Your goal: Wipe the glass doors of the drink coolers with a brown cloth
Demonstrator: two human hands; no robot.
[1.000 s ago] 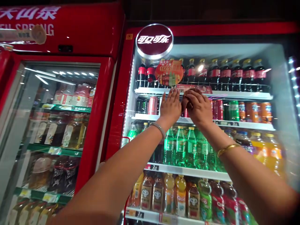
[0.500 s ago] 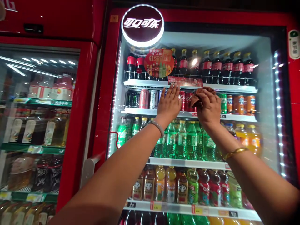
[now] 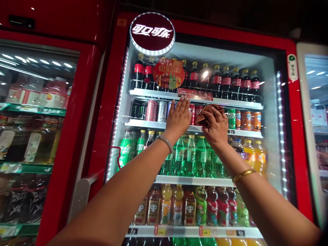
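Observation:
My left hand [image 3: 178, 116] lies flat against the glass door [image 3: 205, 48] of a red drinks fridge, its fingers stretched upward. A grey bangle circles that wrist. To its right, my right hand [image 3: 216, 124] grips a crumpled brown cloth [image 3: 206, 112] against the same glass. A gold bangle [image 3: 243, 175] sits on the right forearm. Behind the glass, both hands overlap the shelf of cans, where red cans [image 3: 192, 112] show between them. Part of the cloth is hidden under my fingers.
A round lit sign [image 3: 152, 33] projects at the fridge's upper left. A round red sticker [image 3: 169, 73] is on the door. The door handle [image 3: 80, 194] is at lower left. Another red fridge [image 3: 87, 75] stands left, a pale-framed one [image 3: 302, 89] right.
The view has shifted, so the fridge appears farther left and the right-hand fridge has come into sight. The cloth and both hands stay near the can shelf.

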